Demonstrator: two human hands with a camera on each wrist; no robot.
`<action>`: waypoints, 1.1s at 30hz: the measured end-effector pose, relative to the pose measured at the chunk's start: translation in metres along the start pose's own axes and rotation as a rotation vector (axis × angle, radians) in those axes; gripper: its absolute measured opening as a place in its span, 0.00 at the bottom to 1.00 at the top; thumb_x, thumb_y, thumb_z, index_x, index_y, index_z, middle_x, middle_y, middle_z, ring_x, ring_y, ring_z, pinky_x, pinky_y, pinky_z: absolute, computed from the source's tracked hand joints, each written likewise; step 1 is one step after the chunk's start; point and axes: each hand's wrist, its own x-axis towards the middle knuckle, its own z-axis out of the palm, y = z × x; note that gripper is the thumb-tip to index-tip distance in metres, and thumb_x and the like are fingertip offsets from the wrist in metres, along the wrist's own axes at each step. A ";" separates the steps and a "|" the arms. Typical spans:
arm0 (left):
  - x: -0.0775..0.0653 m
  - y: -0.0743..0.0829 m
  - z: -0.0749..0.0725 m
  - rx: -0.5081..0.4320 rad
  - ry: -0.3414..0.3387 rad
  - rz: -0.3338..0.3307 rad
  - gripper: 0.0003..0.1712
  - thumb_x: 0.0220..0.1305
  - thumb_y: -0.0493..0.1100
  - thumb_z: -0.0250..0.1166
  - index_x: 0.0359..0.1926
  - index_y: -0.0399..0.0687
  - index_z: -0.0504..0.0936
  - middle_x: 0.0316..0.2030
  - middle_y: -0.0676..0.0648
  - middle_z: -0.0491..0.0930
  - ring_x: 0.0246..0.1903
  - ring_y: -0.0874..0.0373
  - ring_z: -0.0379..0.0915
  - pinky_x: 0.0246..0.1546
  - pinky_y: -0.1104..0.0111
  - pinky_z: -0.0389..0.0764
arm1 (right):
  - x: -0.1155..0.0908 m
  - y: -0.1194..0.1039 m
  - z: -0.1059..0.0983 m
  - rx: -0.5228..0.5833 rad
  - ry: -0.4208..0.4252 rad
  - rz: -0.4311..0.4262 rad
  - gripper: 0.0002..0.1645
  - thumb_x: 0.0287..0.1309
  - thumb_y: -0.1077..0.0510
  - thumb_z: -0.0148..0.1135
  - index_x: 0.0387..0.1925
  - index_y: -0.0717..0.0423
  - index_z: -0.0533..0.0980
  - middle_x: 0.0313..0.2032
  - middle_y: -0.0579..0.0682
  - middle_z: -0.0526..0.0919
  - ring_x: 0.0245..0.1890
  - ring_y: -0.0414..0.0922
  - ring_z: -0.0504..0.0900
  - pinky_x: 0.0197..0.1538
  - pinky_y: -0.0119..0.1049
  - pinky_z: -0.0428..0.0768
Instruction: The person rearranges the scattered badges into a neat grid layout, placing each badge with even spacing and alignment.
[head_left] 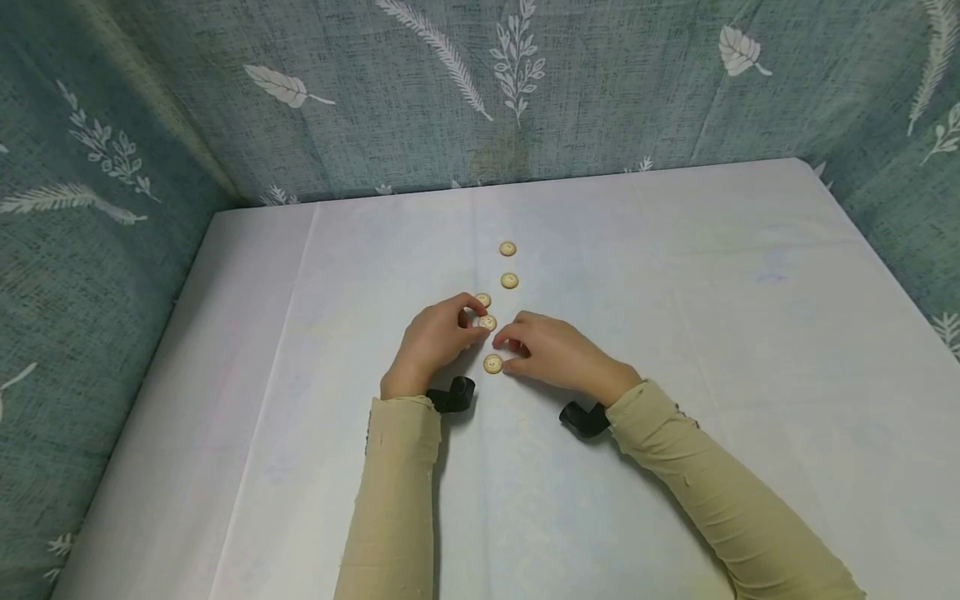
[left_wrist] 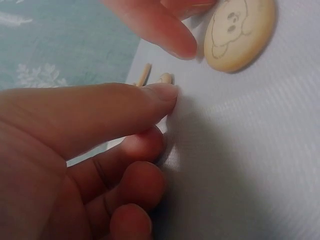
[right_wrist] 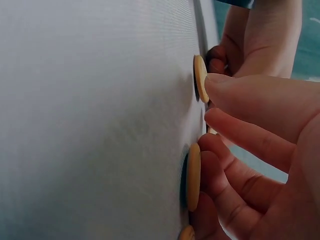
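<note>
My left hand (head_left: 435,340) has its thumb and index finger around a small round wooden disc (head_left: 487,323) and appears to pinch it. Another disc (head_left: 483,300) lies just past that index finger, partly covered. To the right, my right hand (head_left: 555,354) bends over the table, its thumb tip at the edge of the nearest disc (head_left: 492,364). The right index finger stands apart from the thumb. A bear face is drawn on a disc (left_wrist: 240,32) in the left wrist view. In the right wrist view, the thumb touches one disc (right_wrist: 201,78), and another disc (right_wrist: 193,177) lies beside the fingers.
Farther back on the white-covered table (head_left: 750,350) lie two more discs, one (head_left: 509,281) in front of the other (head_left: 507,248). A green leaf-patterned cloth (head_left: 600,83) hangs behind the table. Black wrist mounts (head_left: 453,395) sit under both sleeves.
</note>
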 end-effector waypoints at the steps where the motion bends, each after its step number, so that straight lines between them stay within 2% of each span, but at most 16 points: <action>1: 0.000 0.000 0.000 0.000 0.001 -0.001 0.13 0.55 0.50 0.63 0.42 0.56 0.76 0.25 0.52 0.72 0.24 0.57 0.67 0.26 0.66 0.66 | 0.000 0.000 0.001 -0.006 0.003 -0.008 0.15 0.49 0.53 0.64 0.42 0.48 0.78 0.32 0.42 0.71 0.28 0.37 0.69 0.34 0.30 0.68; 5: 0.000 0.000 -0.001 -0.001 0.001 -0.001 0.13 0.55 0.51 0.62 0.42 0.56 0.75 0.25 0.52 0.72 0.23 0.57 0.67 0.26 0.66 0.66 | -0.001 -0.001 0.002 -0.017 0.010 -0.031 0.14 0.49 0.53 0.64 0.41 0.48 0.78 0.31 0.43 0.71 0.26 0.37 0.68 0.32 0.30 0.67; 18: -0.002 0.001 -0.001 -0.003 0.000 -0.010 0.12 0.56 0.50 0.62 0.42 0.57 0.75 0.25 0.52 0.72 0.24 0.57 0.67 0.26 0.66 0.66 | -0.001 -0.005 0.006 -0.019 -0.010 -0.024 0.14 0.50 0.51 0.62 0.42 0.44 0.78 0.32 0.42 0.70 0.25 0.37 0.67 0.29 0.31 0.67; 33: -0.004 0.002 -0.003 -0.004 0.007 0.004 0.12 0.56 0.49 0.62 0.42 0.56 0.76 0.26 0.52 0.73 0.24 0.57 0.67 0.26 0.66 0.66 | -0.001 -0.009 0.007 -0.026 -0.016 -0.041 0.16 0.52 0.53 0.61 0.45 0.46 0.77 0.36 0.44 0.70 0.27 0.37 0.67 0.31 0.30 0.67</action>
